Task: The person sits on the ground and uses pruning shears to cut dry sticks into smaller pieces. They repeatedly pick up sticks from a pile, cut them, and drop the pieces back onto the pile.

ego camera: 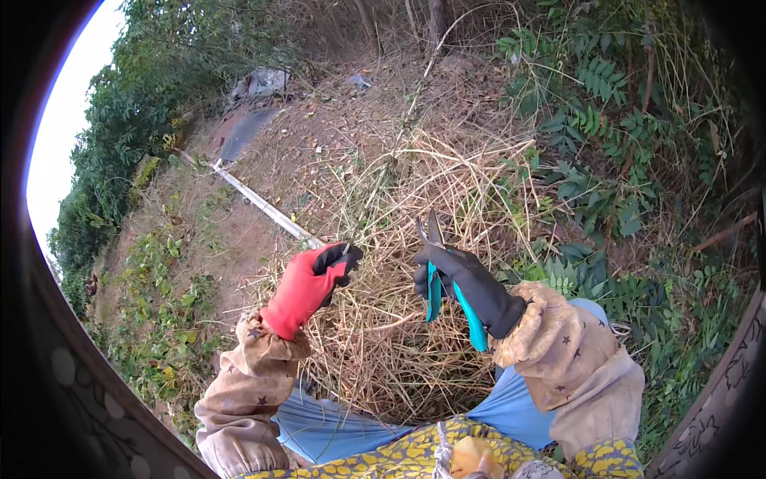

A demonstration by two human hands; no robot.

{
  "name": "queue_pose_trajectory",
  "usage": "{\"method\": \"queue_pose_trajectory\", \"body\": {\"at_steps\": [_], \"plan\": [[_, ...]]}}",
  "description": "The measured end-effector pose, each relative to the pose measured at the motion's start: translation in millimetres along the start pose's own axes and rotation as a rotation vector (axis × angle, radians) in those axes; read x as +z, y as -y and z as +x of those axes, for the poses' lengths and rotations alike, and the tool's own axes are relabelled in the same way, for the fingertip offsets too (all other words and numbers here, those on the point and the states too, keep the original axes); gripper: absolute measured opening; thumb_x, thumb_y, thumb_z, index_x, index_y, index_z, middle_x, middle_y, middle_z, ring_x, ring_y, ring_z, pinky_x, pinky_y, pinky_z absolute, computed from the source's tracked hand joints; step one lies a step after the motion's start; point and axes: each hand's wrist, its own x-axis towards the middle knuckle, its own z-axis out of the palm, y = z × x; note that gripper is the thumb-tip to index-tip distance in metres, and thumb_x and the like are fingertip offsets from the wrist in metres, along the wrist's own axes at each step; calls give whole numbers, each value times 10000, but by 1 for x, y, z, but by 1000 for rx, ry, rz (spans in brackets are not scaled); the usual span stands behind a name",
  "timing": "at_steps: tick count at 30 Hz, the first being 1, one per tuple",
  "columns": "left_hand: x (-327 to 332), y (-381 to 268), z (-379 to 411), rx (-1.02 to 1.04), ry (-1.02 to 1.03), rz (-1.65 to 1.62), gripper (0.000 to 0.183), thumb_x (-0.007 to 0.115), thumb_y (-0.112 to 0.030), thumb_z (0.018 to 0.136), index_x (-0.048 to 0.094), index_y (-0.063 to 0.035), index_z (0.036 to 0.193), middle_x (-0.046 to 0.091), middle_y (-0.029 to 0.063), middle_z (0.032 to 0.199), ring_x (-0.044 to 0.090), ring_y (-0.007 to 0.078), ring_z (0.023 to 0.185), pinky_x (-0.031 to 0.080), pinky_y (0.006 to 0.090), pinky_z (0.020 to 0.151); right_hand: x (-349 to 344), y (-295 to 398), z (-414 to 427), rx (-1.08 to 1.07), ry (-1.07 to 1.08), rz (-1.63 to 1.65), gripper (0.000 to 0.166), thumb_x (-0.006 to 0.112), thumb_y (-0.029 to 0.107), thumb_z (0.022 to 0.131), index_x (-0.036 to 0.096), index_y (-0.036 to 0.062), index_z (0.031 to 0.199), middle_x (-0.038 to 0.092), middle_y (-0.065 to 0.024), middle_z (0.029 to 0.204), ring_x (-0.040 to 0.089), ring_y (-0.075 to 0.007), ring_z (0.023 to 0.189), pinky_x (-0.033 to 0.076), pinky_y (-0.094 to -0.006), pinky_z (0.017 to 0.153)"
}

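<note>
My left hand, in a red glove with black fingers, is closed around what looks like a thin plant stem. Most of that stem is hidden by the fingers. In a black glove, my right hand grips pruning shears with teal handles. The blades point away from me and stand apart, with nothing seen between them. Below and between both hands lies a heap of dry cut stems, which reaches my lap. A long thin branch runs from the far side down to the heap.
A pale pole lies on the ground beyond my left hand, near a dark flat sheet. Leafy green plants crowd the right side. Low weeds grow at left. Blue cloth spans my lap beside the heap.
</note>
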Motion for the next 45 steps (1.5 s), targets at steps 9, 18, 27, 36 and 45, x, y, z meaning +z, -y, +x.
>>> {"method": "queue_pose_trajectory", "body": {"at_steps": [9, 18, 27, 36, 45], "plan": [[1, 9, -96, 370, 48, 702, 321, 680, -219, 871, 657, -167, 1188, 682, 81, 927, 674, 318, 786, 552, 399, 660, 26, -13, 7, -189, 145, -359, 457, 558, 456, 980, 591, 1, 1011, 585, -47, 829, 569, -127, 775, 480, -325, 725], [-26, 1, -66, -121, 334, 409, 352, 678, -254, 926, 645, -68, 1224, 720, 61, 1023, 676, 108, 776, 531, 278, 680, 33, -42, 4, -86, 67, -752, 505, 566, 492, 950, 584, -3, 1049, 636, -172, 847, 610, -284, 746, 462, -425, 706], [77, -43, 46, 429, 18, 659, 541, 736, -446, 812, 613, -118, 1224, 703, 113, 999, 680, 275, 830, 534, 380, 766, 33, -63, 10, -86, 43, -927, 552, 516, 534, 933, 556, 9, 1098, 666, -201, 925, 654, -363, 878, 485, -466, 822], [88, -50, 62, 494, 124, 760, 243, 674, -334, 843, 648, -162, 1013, 678, 102, 847, 667, 325, 843, 516, 445, 720, 31, -62, 2, -46, 56, -1192, 514, 490, 535, 939, 566, 58, 1117, 678, -167, 1018, 649, -364, 1006, 469, -468, 924], [31, -30, 53, 534, -23, 903, 226, 676, -269, 833, 639, -135, 1011, 663, 116, 853, 653, 346, 833, 504, 461, 702, -16, -74, 24, 77, -136, -622, 443, 532, 444, 964, 588, 12, 1040, 671, -208, 945, 676, -350, 888, 529, -450, 813]]}}
